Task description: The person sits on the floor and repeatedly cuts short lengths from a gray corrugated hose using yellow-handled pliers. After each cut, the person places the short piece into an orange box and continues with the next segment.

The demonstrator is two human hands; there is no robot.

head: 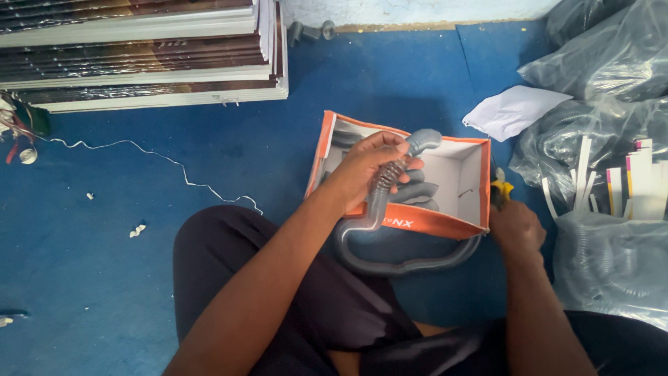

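Note:
An open cardboard box point(473, 174), orange outside and white inside, lies on the blue floor in front of my legs. My left hand point(369, 167) grips a grey corrugated hose point(390, 268) near its end fitting, just above the box. The hose loops down out of the box, across my lap and back up to the box's right corner. My right hand point(516, 228) is closed at that corner, beside a yellow-handled tool point(501, 188); whether it holds the tool or the hose I cannot tell. More grey hose lies coiled inside the box.
Clear plastic bags point(605, 63) with coiled grey hoses pile up at the right, with white paper strips point(640, 181) among them. A white sheet point(511, 110) lies behind the box. Stacked flat cartons point(139, 56) sit at the upper left. A thin white string point(160, 157) trails over the floor.

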